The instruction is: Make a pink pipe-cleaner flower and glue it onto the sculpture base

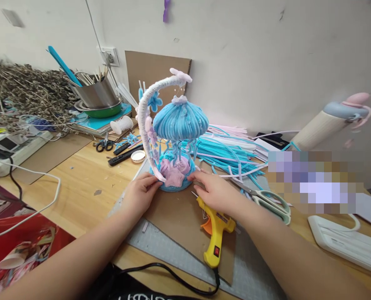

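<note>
A pipe-cleaner jellyfish lamp-like ornament stands upright in the middle, its blue domed top hanging from a curved white arm. Its round blue base carries pink pieces, one of them star-shaped. My left hand pinches the base's left edge, beside the foot of the white arm. On the opposite edge, my right hand has its fingers closed against the base. A yellow hot glue gun lies on cardboard just below my right hand.
Blue, white and pink pipe cleaners lie behind the ornament. Green-handled scissors rest to the right, near a bottle. Black scissors, a cutter and a white spool sit left. The glue gun's cord runs along the front.
</note>
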A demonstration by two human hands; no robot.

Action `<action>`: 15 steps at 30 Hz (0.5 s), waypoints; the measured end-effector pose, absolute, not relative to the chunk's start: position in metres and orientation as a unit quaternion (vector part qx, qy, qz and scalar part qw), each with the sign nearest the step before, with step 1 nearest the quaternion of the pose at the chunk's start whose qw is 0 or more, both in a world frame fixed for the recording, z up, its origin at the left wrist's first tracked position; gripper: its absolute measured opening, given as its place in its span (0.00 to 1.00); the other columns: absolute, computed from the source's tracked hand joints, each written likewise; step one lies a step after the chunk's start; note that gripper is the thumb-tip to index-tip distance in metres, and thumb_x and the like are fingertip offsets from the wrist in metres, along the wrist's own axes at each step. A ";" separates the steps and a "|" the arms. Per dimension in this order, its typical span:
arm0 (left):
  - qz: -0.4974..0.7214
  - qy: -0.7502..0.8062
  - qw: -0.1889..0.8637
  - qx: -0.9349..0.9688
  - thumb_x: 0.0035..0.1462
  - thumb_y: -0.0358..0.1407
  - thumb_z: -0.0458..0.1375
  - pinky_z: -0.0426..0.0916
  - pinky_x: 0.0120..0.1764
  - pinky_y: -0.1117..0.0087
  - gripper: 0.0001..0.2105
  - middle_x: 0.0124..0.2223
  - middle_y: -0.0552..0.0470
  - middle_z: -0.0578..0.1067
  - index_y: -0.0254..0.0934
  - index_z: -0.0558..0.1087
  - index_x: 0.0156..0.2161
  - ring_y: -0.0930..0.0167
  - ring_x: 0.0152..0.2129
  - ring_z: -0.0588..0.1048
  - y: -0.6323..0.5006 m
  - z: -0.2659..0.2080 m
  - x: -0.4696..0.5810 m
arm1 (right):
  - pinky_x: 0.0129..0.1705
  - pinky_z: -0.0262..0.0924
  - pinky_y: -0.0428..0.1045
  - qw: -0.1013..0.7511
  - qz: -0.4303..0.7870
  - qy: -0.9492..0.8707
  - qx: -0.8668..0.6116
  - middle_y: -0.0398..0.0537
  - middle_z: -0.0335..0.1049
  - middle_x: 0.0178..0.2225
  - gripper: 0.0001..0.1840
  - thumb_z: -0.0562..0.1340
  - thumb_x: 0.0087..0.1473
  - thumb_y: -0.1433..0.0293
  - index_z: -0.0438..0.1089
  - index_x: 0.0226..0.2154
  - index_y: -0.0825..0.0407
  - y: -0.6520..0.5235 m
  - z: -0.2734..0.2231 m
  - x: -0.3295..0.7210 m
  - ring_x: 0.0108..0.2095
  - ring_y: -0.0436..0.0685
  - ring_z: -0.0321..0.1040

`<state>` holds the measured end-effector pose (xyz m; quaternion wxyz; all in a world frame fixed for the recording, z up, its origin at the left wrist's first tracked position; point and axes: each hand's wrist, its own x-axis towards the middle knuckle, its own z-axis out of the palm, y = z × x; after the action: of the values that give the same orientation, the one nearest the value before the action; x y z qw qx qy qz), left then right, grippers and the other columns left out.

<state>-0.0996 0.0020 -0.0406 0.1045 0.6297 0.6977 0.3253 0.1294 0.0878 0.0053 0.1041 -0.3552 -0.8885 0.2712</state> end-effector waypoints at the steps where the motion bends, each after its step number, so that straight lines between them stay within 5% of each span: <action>1: 0.316 0.697 0.101 0.635 0.61 0.42 0.53 0.69 0.41 0.67 0.13 0.41 0.49 0.78 0.42 0.80 0.39 0.64 0.39 0.76 0.001 -0.040 -0.099 | 0.49 0.61 0.52 0.104 0.269 -0.889 -0.355 0.52 0.75 0.47 0.16 0.55 0.57 0.79 0.70 0.46 0.53 0.088 0.005 0.130 0.47 0.60 0.71; 10: 0.259 0.657 0.067 0.705 0.64 0.39 0.50 0.69 0.42 0.67 0.13 0.41 0.49 0.77 0.42 0.78 0.39 0.65 0.39 0.75 0.000 -0.038 -0.104 | 0.49 0.60 0.52 0.105 0.258 -0.894 -0.351 0.53 0.74 0.47 0.17 0.56 0.56 0.79 0.70 0.47 0.52 0.089 0.002 0.129 0.48 0.60 0.71; 15: 0.263 0.618 0.096 0.735 0.62 0.35 0.52 0.67 0.50 0.63 0.12 0.48 0.49 0.76 0.44 0.77 0.45 0.63 0.48 0.73 0.001 -0.040 -0.113 | 0.50 0.60 0.52 0.105 0.254 -0.897 -0.346 0.53 0.74 0.47 0.17 0.56 0.55 0.78 0.70 0.46 0.52 0.090 0.002 0.128 0.48 0.60 0.70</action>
<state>-0.1133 0.0013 -0.0396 0.0956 0.7347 0.6179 0.2631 0.1285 0.0895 0.0023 0.1050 -0.3458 -0.8971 0.2543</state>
